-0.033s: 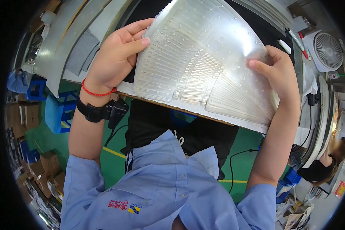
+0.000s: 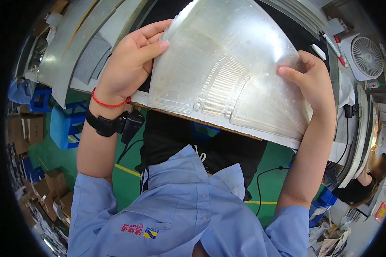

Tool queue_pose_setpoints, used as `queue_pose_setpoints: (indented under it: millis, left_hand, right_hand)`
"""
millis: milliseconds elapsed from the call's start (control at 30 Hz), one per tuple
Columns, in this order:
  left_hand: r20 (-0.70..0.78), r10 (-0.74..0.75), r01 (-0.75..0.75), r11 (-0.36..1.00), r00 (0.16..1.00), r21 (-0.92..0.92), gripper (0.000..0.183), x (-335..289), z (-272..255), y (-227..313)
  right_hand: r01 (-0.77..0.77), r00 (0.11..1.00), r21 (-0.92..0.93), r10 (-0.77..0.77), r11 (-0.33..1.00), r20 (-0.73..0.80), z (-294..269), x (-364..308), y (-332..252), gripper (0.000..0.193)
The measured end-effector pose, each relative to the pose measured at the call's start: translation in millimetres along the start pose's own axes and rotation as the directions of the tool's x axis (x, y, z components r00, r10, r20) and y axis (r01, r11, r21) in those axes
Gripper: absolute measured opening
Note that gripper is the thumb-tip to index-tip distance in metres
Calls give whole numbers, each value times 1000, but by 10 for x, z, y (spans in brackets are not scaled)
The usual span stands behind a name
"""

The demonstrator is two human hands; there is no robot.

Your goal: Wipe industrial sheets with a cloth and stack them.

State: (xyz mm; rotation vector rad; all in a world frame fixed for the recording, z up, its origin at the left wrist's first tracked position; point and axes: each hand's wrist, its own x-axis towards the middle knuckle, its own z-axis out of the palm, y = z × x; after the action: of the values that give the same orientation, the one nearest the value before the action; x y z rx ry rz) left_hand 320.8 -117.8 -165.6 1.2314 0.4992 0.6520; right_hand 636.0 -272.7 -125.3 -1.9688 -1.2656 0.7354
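Note:
A fanned stack of clear plastic sheets (image 2: 229, 88) with fine silvery printed lines is held up at the table's near edge. At its left edge my left hand (image 2: 133, 55) grips it, thumb on top and the other fingers partly hidden behind. On the opposite side my right hand (image 2: 311, 79) pinches the stack, its thumb lying on the top sheet. Bright glare covers the upper right of the sheets. The lower corners of the fan hang close to the white table edge (image 2: 278, 139).
Grey cloths (image 2: 92, 58) lie on the left. At the right are a white fan (image 2: 367, 57), a red marker (image 2: 339, 50) and a small white piece (image 2: 318, 52). A blue stool (image 2: 66, 126) and cardboard boxes (image 2: 55, 184) stand left on the floor. Another person (image 2: 364, 184) is at far right.
The printed lines on the stacked sheets look fainter and more smeared, as if the sheets shifted slightly. Both hands hold the same places.

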Motion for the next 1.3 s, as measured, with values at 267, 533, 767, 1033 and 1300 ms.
queue_pose_setpoints:
  millis: [267,533,767,1033,1300]
  left_hand:
    - [-79,-10,16,997,997,76,38,-14,55,-4]
    - [-78,-36,40,998,996,44,37,8,21,-21]
    - [-60,-21,24,999,998,35,38,16,-11,-32]
    - [28,44,-42,997,999,-68,37,-6,-38,-35]
    - [3,6,-6,1000,1000,-8,41,-2,30,3]
  right_hand:
    - [-18,998,-60,14,998,-66,-15,-10,-35,28]
    - [24,999,-30,-25,999,-38,-18,-8,3,32]
    - [22,999,-47,-23,999,-30,-5,-3,-2,32]
    - [40,999,-2,-40,999,-18,-6,5,38,32]
    - [19,999,-36,-21,999,-39,-22,8,28,32]
